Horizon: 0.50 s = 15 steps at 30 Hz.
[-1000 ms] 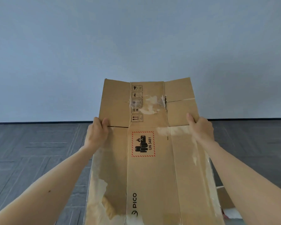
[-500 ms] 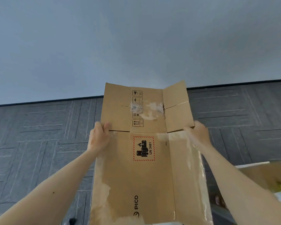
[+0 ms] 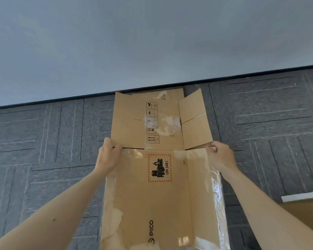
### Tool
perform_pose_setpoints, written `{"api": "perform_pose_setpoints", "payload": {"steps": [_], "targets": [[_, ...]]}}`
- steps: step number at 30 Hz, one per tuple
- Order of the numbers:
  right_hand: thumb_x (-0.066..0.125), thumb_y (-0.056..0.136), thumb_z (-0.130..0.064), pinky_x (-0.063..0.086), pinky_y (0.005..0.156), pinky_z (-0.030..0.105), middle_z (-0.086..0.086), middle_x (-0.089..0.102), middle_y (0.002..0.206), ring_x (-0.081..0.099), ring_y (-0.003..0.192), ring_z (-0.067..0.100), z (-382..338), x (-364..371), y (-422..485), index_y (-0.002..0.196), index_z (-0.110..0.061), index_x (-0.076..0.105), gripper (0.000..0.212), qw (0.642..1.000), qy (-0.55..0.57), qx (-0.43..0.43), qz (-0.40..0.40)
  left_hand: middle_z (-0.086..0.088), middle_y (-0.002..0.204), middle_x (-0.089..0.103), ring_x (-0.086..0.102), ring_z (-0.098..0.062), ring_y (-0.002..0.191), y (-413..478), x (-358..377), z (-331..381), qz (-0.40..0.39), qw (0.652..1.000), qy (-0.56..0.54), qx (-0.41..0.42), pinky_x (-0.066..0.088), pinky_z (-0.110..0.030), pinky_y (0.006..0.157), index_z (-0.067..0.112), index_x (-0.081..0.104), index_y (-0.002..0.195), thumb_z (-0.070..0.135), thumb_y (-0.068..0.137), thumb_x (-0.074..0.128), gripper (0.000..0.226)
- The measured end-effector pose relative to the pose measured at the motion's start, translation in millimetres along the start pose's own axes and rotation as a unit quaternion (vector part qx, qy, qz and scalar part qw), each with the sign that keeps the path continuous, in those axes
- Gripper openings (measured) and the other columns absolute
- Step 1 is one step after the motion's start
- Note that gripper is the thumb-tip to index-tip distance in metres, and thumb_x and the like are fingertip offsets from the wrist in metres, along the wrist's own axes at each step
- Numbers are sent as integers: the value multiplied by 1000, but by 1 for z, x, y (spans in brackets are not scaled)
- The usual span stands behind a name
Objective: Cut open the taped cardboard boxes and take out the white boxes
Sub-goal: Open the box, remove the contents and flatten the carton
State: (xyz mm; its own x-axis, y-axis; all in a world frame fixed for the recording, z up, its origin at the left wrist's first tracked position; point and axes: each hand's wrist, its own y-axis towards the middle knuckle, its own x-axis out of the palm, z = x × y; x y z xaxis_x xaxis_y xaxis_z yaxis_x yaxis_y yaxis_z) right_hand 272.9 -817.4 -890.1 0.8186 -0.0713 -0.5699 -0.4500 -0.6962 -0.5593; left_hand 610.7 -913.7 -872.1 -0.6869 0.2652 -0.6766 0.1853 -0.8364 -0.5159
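Both hands are clamped on the flattened cardboard box (image 3: 161,195), holding it out in the middle of my feed. I am watching the left hand (image 3: 107,156) curl round the box's left edge, right at the slit where the end flaps (image 3: 132,123) meet the main panel. The right hand (image 3: 221,156) is gripping the opposite edge at the same fold line, fingers bent over the cardboard. The hands are sitting well apart, one on each side, with both bare forearms running in from the lower corners of the frame.

The box is stretching from the bottom edge up to centre frame, its flaps pointing away from me. The right-hand flap (image 3: 195,120) is angling upward, out of line with the others. A red-hatched battery label (image 3: 159,168) reading UN 3481 is showing just below the fold, and a PICO logo (image 3: 151,230) is sitting near the bottom. A column of handling symbols (image 3: 152,122) is running down the middle flap, next to torn patches. Clear tape (image 3: 216,192) is shining along the right edge.

Behind the top of the box, another cardboard sheet (image 3: 159,92) is peeking out. Grey carpet tiles (image 3: 43,141) are filling the floor on both sides, meeting a pale wall (image 3: 134,42) at a dark skirting strip (image 3: 242,74). At lower right, more cardboard (image 3: 304,213) with a white edge (image 3: 302,197) is entering the frame.
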Motion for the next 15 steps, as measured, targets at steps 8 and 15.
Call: {"api": "perform_pose_setpoints", "payload": {"steps": [8, 15], "targets": [[44, 88, -4, 31, 55, 26, 9, 51, 66, 45, 62, 23, 32, 97, 118, 79, 1, 53, 14, 999, -35, 7, -19, 0, 88, 49, 45, -16, 74, 130, 72, -51, -54, 998, 7, 28, 37, -33, 60, 8, 38, 98, 16, 102, 39, 8], [54, 90, -11, 51, 65, 33, 25, 68, 86, 60, 68, 28, 36, 141, 193, 93, 4, 68, 21, 999, -34, -12, 15, -2, 113, 60, 57, -26, 103, 214, 111, -73, -70, 994, 68, 39, 46, -39, 80, 10, 49, 123, 24, 102, 52, 26]]}}
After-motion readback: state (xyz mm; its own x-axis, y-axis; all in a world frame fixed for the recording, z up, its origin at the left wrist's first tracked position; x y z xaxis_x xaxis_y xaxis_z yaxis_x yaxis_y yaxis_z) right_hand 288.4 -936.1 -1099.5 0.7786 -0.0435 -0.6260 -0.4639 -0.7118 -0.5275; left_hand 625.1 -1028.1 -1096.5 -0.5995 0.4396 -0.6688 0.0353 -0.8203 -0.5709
